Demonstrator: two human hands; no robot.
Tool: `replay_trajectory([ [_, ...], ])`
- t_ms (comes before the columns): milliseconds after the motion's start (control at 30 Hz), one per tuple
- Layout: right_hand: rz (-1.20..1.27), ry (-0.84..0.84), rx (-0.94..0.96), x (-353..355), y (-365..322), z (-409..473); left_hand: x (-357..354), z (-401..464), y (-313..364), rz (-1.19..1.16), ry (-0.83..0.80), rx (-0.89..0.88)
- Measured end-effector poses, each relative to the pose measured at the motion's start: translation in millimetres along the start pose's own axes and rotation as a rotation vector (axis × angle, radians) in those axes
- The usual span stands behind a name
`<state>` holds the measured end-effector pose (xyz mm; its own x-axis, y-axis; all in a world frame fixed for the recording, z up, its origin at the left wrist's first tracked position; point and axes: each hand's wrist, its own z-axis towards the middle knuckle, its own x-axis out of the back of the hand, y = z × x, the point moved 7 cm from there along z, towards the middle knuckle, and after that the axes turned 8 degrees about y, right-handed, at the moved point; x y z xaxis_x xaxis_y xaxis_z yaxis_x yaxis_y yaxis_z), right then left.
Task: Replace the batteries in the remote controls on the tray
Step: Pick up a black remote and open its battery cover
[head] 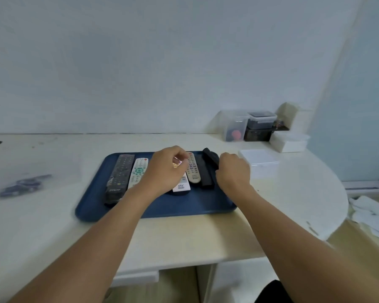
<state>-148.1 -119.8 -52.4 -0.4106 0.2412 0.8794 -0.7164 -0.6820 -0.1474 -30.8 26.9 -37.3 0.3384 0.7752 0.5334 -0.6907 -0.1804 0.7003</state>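
A blue tray [184, 206] lies on the cream table with several remotes side by side. From the left there are a black remote [119, 178], a white one with green buttons [138, 171], a white remote [182, 185] partly under my left hand, a beige one [193, 169] and a flat black one [206, 178]. My left hand [162, 171] hovers over the tray's middle, fingers pinched on a small gold-and-pink item [176, 164] that looks like a battery. My right hand [233, 171] grips a black remote [211, 157] at the tray's far right, its end raised.
A clear bag of dark batteries [24, 185] lies blurred at the left. A white flat box [258, 161] sits right of the tray. Plastic containers [249, 127] and a white tub [290, 142] stand at the back right. White papers [372, 215] lie beyond the table's curved right edge.
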Motion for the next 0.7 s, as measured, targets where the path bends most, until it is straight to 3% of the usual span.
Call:
replay_trajectory([
  [100, 0.162, 0.195, -0.081, 4.1, 14.0, 11.1, 8.1, 5.8, -6.2, -0.047, 0.085, 0.011],
  [200, 0.716, 0.318, -0.137, 24.5, 19.1, 28.7, 29.2, 18.8, -19.2, -0.135, 0.239, 0.075],
  [267, 1.168, 0.130, -0.155, 32.6, 6.2, 39.3, 52.1, 28.3, -15.4, -0.064, 0.325, 0.031],
  [300, 1.301, -0.014, -0.129, 34.2, -6.5, 43.5, 61.6, 34.1, -8.0, 0.134, 0.323, -0.041],
  [367, 1.477, -0.222, -0.072, 30.2, -32.6, 49.7, 66.2, 45.2, 1.7, 0.464, 0.174, -0.160],
  [433, 1.670, -0.310, -0.092, 15.3, -51.3, 53.8, 51.8, 48.3, -6.2, 0.266, -0.151, -0.020],
  [500, 1.797, -0.349, -0.168, -8.1, -63.0, 52.6, 26.0, 33.2, -15.2, -0.213, -0.379, 0.226],
  [600, 1.849, -0.322, -0.334, -35.9, -64.6, 48.7, 1.9, 12.4, -31.4, -0.586, -0.423, 0.438],
  [700, 1.737, -0.213, -0.364, -42.5, -60.6, 51.9, -9.3, 7.3, -40.9, -0.595, -0.435, 0.439],
])
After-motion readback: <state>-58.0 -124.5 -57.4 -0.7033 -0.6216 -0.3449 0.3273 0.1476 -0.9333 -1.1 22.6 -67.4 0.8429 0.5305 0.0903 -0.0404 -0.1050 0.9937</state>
